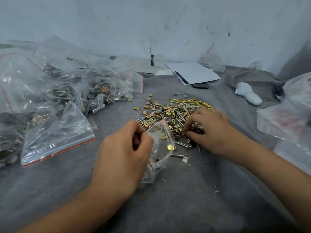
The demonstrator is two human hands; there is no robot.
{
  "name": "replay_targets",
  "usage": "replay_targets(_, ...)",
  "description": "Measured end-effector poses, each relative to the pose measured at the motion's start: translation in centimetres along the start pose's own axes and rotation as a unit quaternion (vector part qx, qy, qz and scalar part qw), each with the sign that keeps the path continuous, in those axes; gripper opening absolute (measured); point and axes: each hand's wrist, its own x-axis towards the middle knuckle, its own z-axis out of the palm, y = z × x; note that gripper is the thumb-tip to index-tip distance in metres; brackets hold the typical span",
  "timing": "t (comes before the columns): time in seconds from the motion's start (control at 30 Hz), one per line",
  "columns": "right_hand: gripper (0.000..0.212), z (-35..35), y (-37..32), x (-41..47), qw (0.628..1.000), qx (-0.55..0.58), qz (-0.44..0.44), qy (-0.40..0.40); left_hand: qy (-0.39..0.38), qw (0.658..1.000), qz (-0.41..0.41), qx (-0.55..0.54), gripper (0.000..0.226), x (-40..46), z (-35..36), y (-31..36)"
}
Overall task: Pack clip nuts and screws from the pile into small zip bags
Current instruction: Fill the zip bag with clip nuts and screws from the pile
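Left hand [124, 148] grip curled, pinching mouth of small zip bag [159, 148]. Right hand [208, 130] grip curled over clip nuts [196, 129] in pile [168, 113]; hold unclear.

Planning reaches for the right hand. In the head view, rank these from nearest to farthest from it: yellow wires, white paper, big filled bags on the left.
From the right hand:
1. Yellow wires, just beyond its fingers.
2. White paper, far back by the wall.
3. Big filled bags, far left.
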Motion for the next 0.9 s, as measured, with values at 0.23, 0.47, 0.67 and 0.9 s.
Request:
replay_targets(0.23, 0.02, 0.1, 0.1, -0.2, 0.994, 0.109, -0.024, -0.016, -0.003, 1.0, -0.002, 0.001, 0.024, 0.0, -0.1, 0.2)
replay_targets(0.47, 0.016, -0.6, 0.0, 0.5, 0.999, 0.037, 0.005, -0.031, -0.01, 1.0, 0.01, -0.008, 0.022, -0.3, -0.3, 0.5)
replay_targets(0.67, 0.011, -0.2, -0.4, -0.1, 0.997, 0.012, -0.075, 0.035, -0.002, 0.999, 0.045, 0.007, 0.021, -0.5, -0.3, 0.9)
replay_targets(0.9, 0.018, -1.0, -1.5, -2.2, 0.941, 0.236, -0.133, 0.203, 0.005, 1.0, 0.024, 0.008, 0.024, -0.4, -0.3, 1.0)
